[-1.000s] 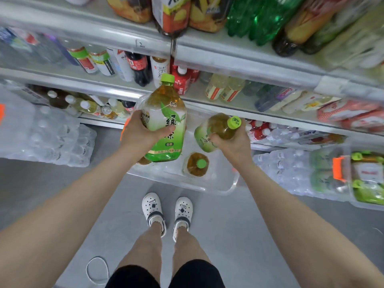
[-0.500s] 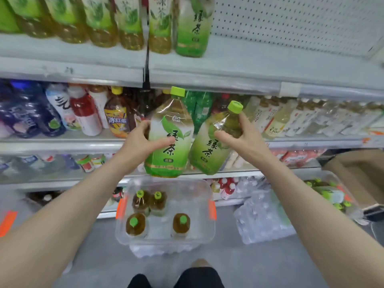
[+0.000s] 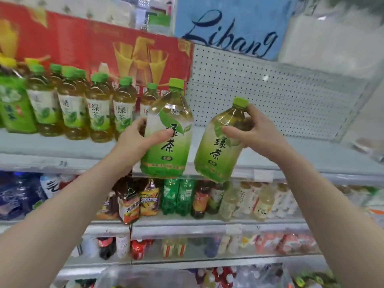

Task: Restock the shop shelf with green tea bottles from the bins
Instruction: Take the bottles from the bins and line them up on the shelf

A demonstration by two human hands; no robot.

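Head view. The left grip (image 3: 133, 140) curls round the left green tea bottle (image 3: 170, 154) at mid-label, with the thumb across the front. This bottle is near upright, cap up, its long axis leaning slightly right. The right grip (image 3: 257, 134) clasps the right green tea bottle (image 3: 214, 159) at its shoulder, just under the cap. This bottle is tilted, cap up-right and base down-left. Both bottles are in the air before the top shelf (image 3: 311, 154), just beside each other without touching, right of the shelved row (image 3: 97, 113).

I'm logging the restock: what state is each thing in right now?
left green tea bottle: capped, near upright, held aloft
right green tea bottle: capped, tilted, held aloft
left hand: gripping left green tea bottle
right hand: gripping right green tea bottle
shelved green tea bottles: capped, standing
tea shelf: right part bare
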